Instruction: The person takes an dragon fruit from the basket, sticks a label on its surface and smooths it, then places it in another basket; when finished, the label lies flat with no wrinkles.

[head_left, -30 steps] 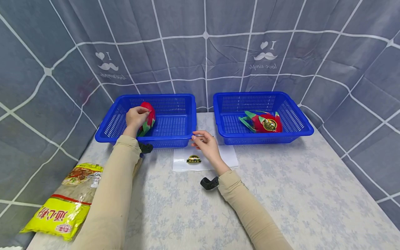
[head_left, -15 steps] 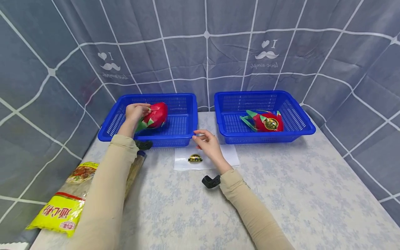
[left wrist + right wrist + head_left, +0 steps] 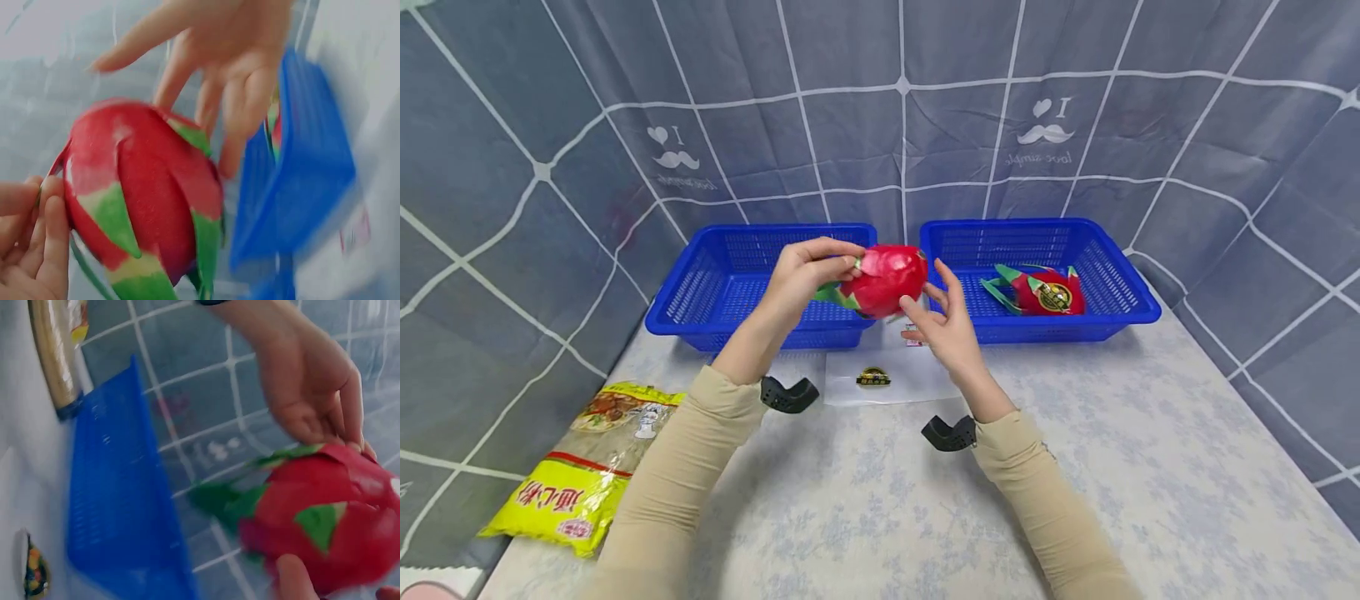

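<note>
A red dragon fruit (image 3: pixel 891 279) with green-tipped scales is held up between the two blue baskets. My left hand (image 3: pixel 805 279) pinches one of its scales between thumb and fingers; in the left wrist view that pinch is at the fruit's left side. My right hand (image 3: pixel 951 321) is at the fruit's other end, fingers spread and fairly straight. Its thumb overlaps the fruit in the head view; whether it touches is unclear. A second dragon fruit (image 3: pixel 1052 292), bearing a black-and-gold sticker, lies in the right basket (image 3: pixel 1037 332).
The left basket (image 3: pixel 700 325) stands beside the right one against a grey checked curtain (image 3: pixel 850 142). Before them lies a white sheet (image 3: pixel 925 379) with a black-and-gold sticker (image 3: pixel 873 377). A yellow food packet (image 3: pixel 561 500) lies at the left edge of the table.
My left hand has lifted the dragon fruit out of the left basket and carried it right. My right hand has left the basket's corner and moved up and right to the fruit, its fingers spreading.
</note>
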The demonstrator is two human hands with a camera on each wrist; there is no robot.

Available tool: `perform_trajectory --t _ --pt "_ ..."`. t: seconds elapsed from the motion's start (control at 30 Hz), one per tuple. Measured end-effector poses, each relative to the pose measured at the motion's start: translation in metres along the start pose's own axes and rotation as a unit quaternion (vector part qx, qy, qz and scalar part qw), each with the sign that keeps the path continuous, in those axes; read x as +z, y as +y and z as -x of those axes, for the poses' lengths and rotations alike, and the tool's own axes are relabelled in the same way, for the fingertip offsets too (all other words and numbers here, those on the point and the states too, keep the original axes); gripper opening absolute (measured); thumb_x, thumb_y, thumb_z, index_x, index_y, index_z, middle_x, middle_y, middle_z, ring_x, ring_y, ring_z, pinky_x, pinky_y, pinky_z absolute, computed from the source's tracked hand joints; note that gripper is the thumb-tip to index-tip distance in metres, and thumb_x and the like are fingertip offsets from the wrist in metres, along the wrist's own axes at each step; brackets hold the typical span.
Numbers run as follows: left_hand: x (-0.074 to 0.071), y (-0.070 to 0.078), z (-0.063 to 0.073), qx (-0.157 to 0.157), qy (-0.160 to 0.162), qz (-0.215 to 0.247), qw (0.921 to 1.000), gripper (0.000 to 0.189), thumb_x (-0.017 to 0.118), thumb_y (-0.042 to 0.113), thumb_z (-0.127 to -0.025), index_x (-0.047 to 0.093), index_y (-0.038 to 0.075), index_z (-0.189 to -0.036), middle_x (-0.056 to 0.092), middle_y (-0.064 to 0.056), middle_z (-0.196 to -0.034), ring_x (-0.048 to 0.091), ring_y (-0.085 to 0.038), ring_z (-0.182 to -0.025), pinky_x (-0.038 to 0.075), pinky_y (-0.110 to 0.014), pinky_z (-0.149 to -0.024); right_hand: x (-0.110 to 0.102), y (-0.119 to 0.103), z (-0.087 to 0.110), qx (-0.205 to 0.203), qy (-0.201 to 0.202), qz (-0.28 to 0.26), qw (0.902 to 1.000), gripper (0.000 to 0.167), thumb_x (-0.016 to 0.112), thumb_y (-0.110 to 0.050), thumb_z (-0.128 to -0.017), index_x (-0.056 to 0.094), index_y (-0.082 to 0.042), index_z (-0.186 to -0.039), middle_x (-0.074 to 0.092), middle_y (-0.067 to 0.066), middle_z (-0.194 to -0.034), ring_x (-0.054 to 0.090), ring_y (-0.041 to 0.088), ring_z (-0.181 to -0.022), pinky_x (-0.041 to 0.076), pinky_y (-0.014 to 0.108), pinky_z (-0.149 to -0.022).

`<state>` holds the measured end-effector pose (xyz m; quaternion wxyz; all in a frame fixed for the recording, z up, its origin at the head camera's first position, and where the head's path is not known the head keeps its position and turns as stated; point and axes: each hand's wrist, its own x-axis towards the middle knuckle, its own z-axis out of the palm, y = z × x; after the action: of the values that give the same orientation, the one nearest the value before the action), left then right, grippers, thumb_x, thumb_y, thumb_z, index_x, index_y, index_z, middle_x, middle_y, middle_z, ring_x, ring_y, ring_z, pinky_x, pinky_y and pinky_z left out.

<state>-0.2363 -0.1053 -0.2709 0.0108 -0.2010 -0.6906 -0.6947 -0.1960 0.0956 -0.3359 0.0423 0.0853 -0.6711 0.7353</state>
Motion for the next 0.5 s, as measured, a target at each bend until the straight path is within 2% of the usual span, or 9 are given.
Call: perform_trajectory --t 0.07,0.17,0.23,0.3,0.33,0.4,0.47,0.5 --pt "0.015 0.001 0.015 0.043 -0.048 -0.026 0.9976 0.019 0.060 -0.005 -0.086 0.064 -0.015 -0.102 0.068 -0.004 -0.080 0.065 -0.014 -0.067 0.055 -0.031 -0.063 -0.006 -0.009 0.010 0.006 -0.003 -0.006 1.0000 0.068 0.061 -0.018 -0.092 0.023 -0.020 -0.148 0.035 0.015 -0.142 0.056 0.039 -0.109 0.053 0.047 -0.074" --pt "0.030 -0.002 0.035 0.121 -0.100 -0.077 0.9846 0.015 0.064 -0.005 -0.084 0.067 -0.010 -0.098 0.068 -0.007 -0.078 0.063 -0.018 -0.063 0.054 -0.033 -0.058 -0.020 -0.014 0.023 0.007 -0.026 -0.013 0.9995 0.062 0.060 -0.012 -0.091 0.029 -0.016 -0.145 0.036 0.014 -0.139 0.053 0.039 -0.113 0.055 0.041 -0.073" --pt "0.036 -0.006 0.046 0.169 -0.108 -0.112 0.9733 0.015 0.067 -0.002 -0.082 0.069 -0.005 -0.096 0.068 -0.006 -0.078 0.061 -0.018 -0.065 0.052 -0.032 -0.060 -0.032 -0.010 0.029 -0.003 -0.049 -0.021 0.9986 0.063 0.063 -0.005 -0.088 0.033 -0.013 -0.143 0.036 0.013 -0.138 0.050 0.036 -0.115 0.054 0.036 -0.076" --pt "0.040 -0.012 0.054 0.203 -0.095 -0.149 0.9631 0.017 0.072 0.003 -0.079 0.071 0.002 -0.096 0.068 -0.003 -0.082 0.059 -0.017 -0.072 0.049 -0.033 -0.064 -0.045 -0.003 0.035 -0.021 -0.081 -0.027 0.9961 0.067 0.067 0.001 -0.083 0.035 -0.012 -0.141 0.037 0.012 -0.137 0.048 0.031 -0.118 0.053 0.033 -0.081" --pt "0.040 -0.016 0.057 0.212 -0.088 -0.166 0.9591 0.020 0.075 0.006 -0.078 0.072 0.004 -0.097 0.068 -0.002 -0.087 0.057 -0.017 -0.078 0.047 -0.034 -0.069 -0.051 0.002 0.038 -0.032 -0.099 -0.029 0.9942 0.070 0.070 0.003 -0.080 0.037 -0.012 -0.139 0.037 0.011 -0.138 0.046 0.029 -0.119 0.052 0.033 -0.083" --pt "0.040 -0.025 0.062 0.210 -0.078 -0.198 0.9543 0.029 0.079 0.012 -0.075 0.071 0.008 -0.103 0.066 -0.002 -0.101 0.054 -0.018 -0.093 0.044 -0.039 -0.079 -0.063 0.011 0.044 -0.056 -0.141 -0.028 0.9880 0.073 0.074 0.005 -0.075 0.038 -0.012 -0.136 0.037 0.010 -0.140 0.044 0.026 -0.121 0.050 0.034 -0.086" --pt "0.039 -0.036 0.067 0.184 -0.087 -0.224 0.9531 0.042 0.082 0.018 -0.072 0.068 0.012 -0.112 0.061 -0.002 -0.118 0.050 -0.018 -0.109 0.040 -0.044 -0.089 -0.073 0.021 0.050 -0.077 -0.185 -0.022 0.9795 0.072 0.076 0.003 -0.073 0.039 -0.013 -0.133 0.036 0.008 -0.142 0.041 0.024 -0.124 0.049 0.035 -0.088" --pt "0.039 -0.042 0.069 0.164 -0.105 -0.227 0.9542 0.049 0.083 0.020 -0.072 0.066 0.014 -0.117 0.057 -0.001 -0.125 0.047 -0.018 -0.115 0.039 -0.044 -0.094 -0.077 0.025 0.053 -0.086 -0.207 -0.017 0.9744 0.071 0.077 0.002 -0.073 0.039 -0.013 -0.132 0.036 0.008 -0.143 0.040 0.023 -0.125 0.049 0.036 -0.088"
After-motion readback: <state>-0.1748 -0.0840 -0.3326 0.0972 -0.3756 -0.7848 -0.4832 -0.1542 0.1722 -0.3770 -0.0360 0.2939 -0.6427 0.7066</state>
